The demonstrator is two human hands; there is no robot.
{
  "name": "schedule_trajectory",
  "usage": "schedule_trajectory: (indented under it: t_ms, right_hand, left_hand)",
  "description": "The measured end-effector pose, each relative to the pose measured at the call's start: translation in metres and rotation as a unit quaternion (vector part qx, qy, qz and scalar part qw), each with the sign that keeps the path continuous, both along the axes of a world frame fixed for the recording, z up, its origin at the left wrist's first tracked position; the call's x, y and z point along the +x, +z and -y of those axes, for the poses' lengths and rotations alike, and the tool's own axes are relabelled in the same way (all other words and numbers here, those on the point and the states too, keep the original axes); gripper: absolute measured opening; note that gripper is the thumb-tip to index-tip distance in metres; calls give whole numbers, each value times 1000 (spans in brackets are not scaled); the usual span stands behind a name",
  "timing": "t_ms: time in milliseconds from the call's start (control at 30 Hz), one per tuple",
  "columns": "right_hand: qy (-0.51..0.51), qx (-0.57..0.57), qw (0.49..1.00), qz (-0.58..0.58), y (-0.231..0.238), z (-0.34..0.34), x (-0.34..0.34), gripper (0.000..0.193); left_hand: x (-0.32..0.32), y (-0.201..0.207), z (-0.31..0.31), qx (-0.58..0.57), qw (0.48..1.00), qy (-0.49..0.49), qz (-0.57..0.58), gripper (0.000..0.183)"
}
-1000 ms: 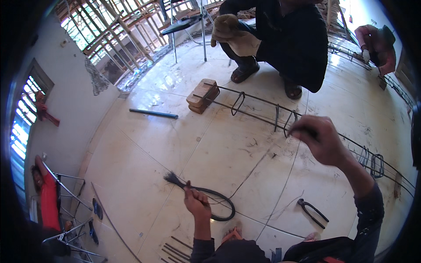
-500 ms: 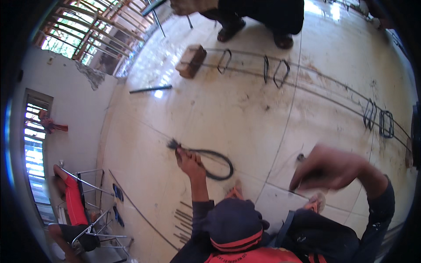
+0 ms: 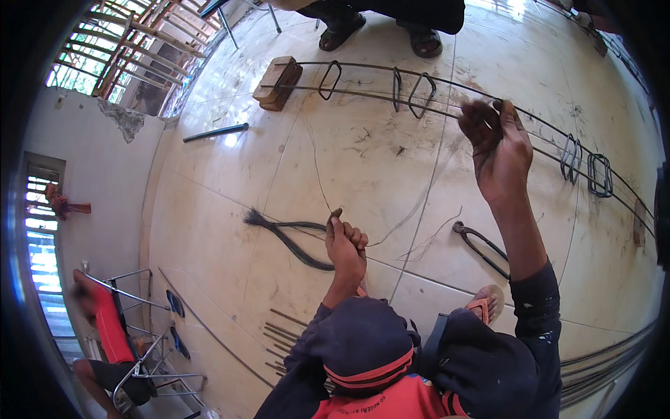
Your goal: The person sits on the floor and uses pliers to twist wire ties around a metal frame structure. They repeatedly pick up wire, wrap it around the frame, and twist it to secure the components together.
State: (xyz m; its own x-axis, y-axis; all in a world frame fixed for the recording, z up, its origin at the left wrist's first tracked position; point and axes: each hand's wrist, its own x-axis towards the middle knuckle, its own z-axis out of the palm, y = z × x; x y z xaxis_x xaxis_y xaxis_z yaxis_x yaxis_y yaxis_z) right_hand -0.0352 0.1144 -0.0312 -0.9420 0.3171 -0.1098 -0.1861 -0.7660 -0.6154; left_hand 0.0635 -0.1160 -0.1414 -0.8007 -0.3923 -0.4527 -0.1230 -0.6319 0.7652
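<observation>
My left hand (image 3: 347, 251) is closed in a pinch on a thin wire strand (image 3: 319, 167), which runs up and away from the thumb. Behind that hand lies a looped bundle of dark tie wire (image 3: 296, 255), with its frayed end to the left. My right hand (image 3: 499, 150) is raised near the long steel rods (image 3: 377, 93), thumb and forefinger together and the other fingers curled. What its fingertips hold is too fine to make out. A blurred curved line stretches between both hands. A pair of pincers (image 3: 481, 246) rests on the floor below my right hand.
Wooden blocks (image 3: 277, 84) prop the rods, which carry several bent steel stirrups (image 3: 421, 96). A dark bar (image 3: 215, 133) lies at left; short rods (image 3: 283, 335) are beside my knee. Another person stands at the far side; one sits by a metal-framed chair (image 3: 143, 363) at left.
The wire bundle has left my left hand and lies on the floor; that hand now pinches a thin strand. My right hand has moved up and away, uncovering the pincers.
</observation>
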Motion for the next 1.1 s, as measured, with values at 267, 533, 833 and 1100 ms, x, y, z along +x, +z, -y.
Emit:
schedule_trajectory:
  t_ms: [267,533,833,1100]
  right_hand:
    - [26,389,918,-71,-34,-29,-5,15]
    - [476,771,390,-164,-49,-9,59,37]
    - [257,652,673,-235,-35,-6,61,8]
    - [41,141,981,-129,-33,-36,63,19]
  left_hand:
    - [16,8,6,-31,999,-32,14,27]
    - [12,22,63,-211,975,-61,-40,33]
    - [6,39,70,-425,896,-73,-101,21]
    - [6,86,10,-789,544,-133,-252,17]
